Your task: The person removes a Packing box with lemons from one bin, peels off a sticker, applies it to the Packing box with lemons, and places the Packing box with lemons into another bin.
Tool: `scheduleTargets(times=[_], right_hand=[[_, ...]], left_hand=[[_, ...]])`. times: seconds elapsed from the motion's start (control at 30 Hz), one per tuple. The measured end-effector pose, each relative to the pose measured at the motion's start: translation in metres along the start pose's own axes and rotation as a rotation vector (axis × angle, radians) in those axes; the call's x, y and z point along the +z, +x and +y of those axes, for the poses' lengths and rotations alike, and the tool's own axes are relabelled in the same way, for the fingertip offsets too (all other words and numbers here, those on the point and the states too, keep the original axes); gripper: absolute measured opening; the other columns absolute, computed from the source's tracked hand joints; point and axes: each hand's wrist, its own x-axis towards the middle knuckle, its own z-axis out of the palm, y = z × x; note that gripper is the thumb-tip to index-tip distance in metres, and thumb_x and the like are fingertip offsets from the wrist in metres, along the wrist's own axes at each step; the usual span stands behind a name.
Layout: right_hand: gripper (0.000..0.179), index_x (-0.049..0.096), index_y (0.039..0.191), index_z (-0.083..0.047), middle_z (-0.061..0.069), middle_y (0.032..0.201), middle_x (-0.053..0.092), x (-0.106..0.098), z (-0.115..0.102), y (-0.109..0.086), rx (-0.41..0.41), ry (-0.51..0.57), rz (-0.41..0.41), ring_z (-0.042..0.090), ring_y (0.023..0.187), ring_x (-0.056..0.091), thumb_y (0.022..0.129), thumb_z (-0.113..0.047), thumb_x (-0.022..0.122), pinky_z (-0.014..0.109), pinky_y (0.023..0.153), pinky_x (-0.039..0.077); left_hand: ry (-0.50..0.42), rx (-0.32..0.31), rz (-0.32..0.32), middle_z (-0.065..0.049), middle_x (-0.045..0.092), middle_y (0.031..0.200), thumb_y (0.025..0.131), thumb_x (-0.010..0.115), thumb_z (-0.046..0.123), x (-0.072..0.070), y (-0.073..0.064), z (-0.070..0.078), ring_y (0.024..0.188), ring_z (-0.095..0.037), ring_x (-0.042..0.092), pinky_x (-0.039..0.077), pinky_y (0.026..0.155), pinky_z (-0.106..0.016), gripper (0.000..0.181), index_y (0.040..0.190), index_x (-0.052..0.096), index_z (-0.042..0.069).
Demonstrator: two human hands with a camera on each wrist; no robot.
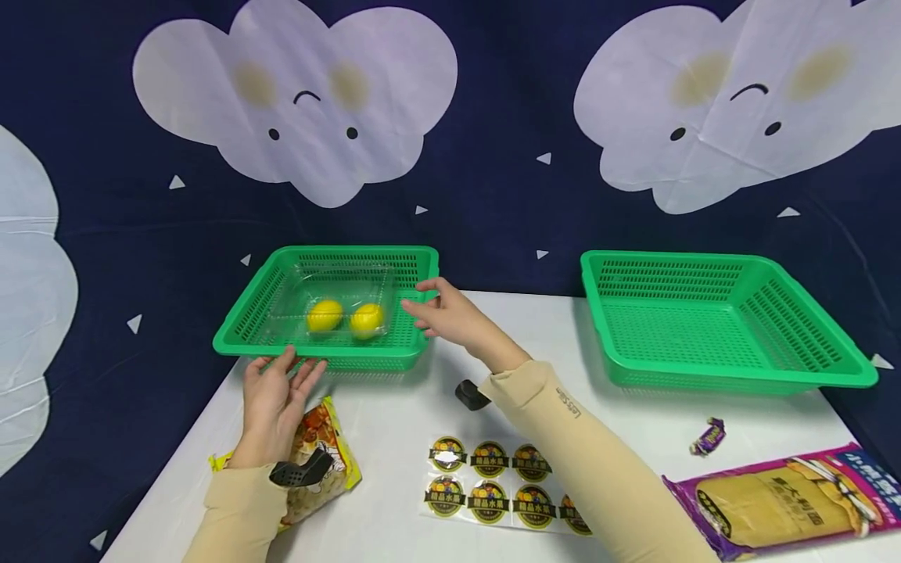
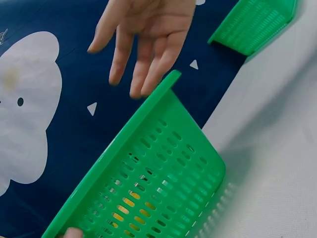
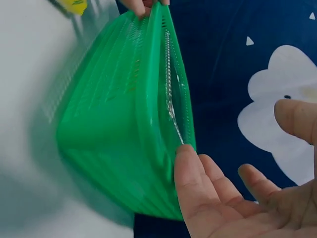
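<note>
Toward the back right corner of the white table (image 1: 394, 438), a green basket (image 1: 732, 375); toward the back left corner, a second green basket (image 1: 373, 354), holding a clear plastic box (image 1: 345, 291). On the second's near rim, a pinching left hand (image 1: 273, 399); at its right end, apart, a right hand (image 1: 452, 316), fingers extended, contact unclear. Through the box, two lemons (image 1: 324, 316).

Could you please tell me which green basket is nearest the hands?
The left basket: the left hand is at its front rim and the right hand by its right side, while the right basket stands apart from both.
</note>
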Motion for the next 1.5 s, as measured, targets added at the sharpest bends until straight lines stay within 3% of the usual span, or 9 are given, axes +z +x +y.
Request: scheduleTargets(times=[0.33, 0.67, 0.83, 1.03, 1.1, 1.17, 1.27, 1.33, 1.5], right_hand=[[0.067, 0.034, 0.162, -0.009, 0.025, 0.159, 0.049, 0.02, -0.018, 0.043, 0.162, 0.188, -0.009, 0.041, 0.14, 0.06, 0.11, -0.04, 0.063, 0.048, 0.119, 0.053], [0.08, 0.019, 0.171, -0.013, 0.024, 0.171, 0.03, 0.029, -0.026, 0.074, 0.285, 0.204, -0.023, 0.049, 0.153, 0.042, 0.11, -0.043, 0.06, 0.055, 0.125, 0.045], [0.086, 0.01, 0.173, -0.011, 0.031, 0.173, 0.022, 0.033, -0.026, 0.083, 0.328, 0.221, -0.024, 0.057, 0.154, 0.036, 0.11, -0.041, 0.061, 0.063, 0.126, 0.041], [0.088, 0.008, 0.173, -0.011, 0.037, 0.167, 0.027, 0.039, -0.024, 0.09, 0.383, 0.228, -0.007, 0.057, 0.146, 0.046, 0.109, -0.041, 0.061, 0.061, 0.122, 0.046], [0.088, 0.008, 0.173, -0.013, 0.037, 0.165, 0.031, 0.04, -0.024, 0.091, 0.391, 0.23, -0.001, 0.047, 0.129, 0.059, 0.109, -0.04, 0.062, 0.058, 0.119, 0.051], [0.088, 0.008, 0.173, -0.014, 0.034, 0.164, 0.035, 0.041, -0.023, 0.093, 0.397, 0.236, 0.005, 0.04, 0.111, 0.062, 0.109, -0.04, 0.062, 0.056, 0.115, 0.054], [0.084, 0.017, 0.172, -0.015, 0.027, 0.151, 0.049, 0.044, -0.022, 0.095, 0.416, 0.238, 0.026, 0.028, 0.091, 0.057, 0.108, -0.041, 0.064, 0.051, 0.111, 0.058], [0.079, 0.024, 0.171, -0.015, 0.02, 0.127, 0.057, 0.045, -0.021, 0.096, 0.426, 0.243, 0.025, 0.024, 0.087, 0.054, 0.108, -0.041, 0.065, 0.049, 0.11, 0.059], [0.073, 0.033, 0.167, -0.01, 0.0, 0.072, 0.038, 0.046, -0.018, 0.099, 0.42, 0.254, 0.011, 0.013, 0.06, 0.037, 0.108, -0.038, 0.065, 0.04, 0.098, 0.059]], left_hand=[[-0.071, 0.01, 0.013, -0.001, 0.038, 0.14, 0.115, 0.039, 0.015, 0.004, 0.003, -0.003, 0.127, -0.023, 0.052, 0.052, 0.118, -0.037, 0.026, 0.133, 0.028, 0.029], [-0.07, 0.023, 0.027, -0.003, 0.039, 0.137, 0.115, 0.04, 0.016, 0.005, 0.006, -0.005, 0.122, -0.023, 0.055, 0.064, 0.097, -0.027, 0.024, 0.131, 0.029, 0.029], [-0.062, 0.035, 0.027, -0.003, 0.041, 0.136, 0.115, 0.041, 0.016, 0.006, 0.008, -0.006, 0.115, -0.021, 0.059, 0.064, 0.094, -0.027, 0.028, 0.136, 0.026, 0.028], [-0.049, 0.047, 0.03, -0.003, 0.042, 0.134, 0.115, 0.041, 0.016, 0.007, 0.008, -0.009, 0.108, -0.019, 0.06, 0.064, 0.095, -0.027, 0.023, 0.129, 0.028, 0.03], [-0.047, 0.044, 0.04, -0.003, 0.042, 0.134, 0.115, 0.041, 0.016, 0.008, 0.008, -0.009, 0.109, -0.02, 0.06, 0.064, 0.095, -0.028, 0.022, 0.128, 0.029, 0.029], [-0.041, 0.046, 0.035, -0.004, 0.042, 0.135, 0.116, 0.04, 0.016, 0.008, 0.008, -0.009, 0.111, -0.02, 0.06, 0.064, 0.097, -0.027, 0.022, 0.128, 0.028, 0.029], [-0.041, 0.041, 0.033, -0.004, 0.041, 0.138, 0.116, 0.039, 0.016, 0.008, 0.008, -0.009, 0.111, -0.02, 0.06, 0.063, 0.098, -0.027, 0.022, 0.129, 0.027, 0.029], [-0.036, 0.042, 0.027, -0.004, 0.04, 0.139, 0.116, 0.038, 0.016, 0.007, 0.007, -0.009, 0.11, -0.019, 0.061, 0.063, 0.098, -0.027, 0.023, 0.131, 0.027, 0.029], [-0.032, 0.041, 0.028, -0.003, 0.041, 0.134, 0.116, 0.039, 0.016, 0.006, 0.007, -0.009, 0.106, -0.018, 0.062, 0.064, 0.097, -0.027, 0.022, 0.129, 0.027, 0.029]])
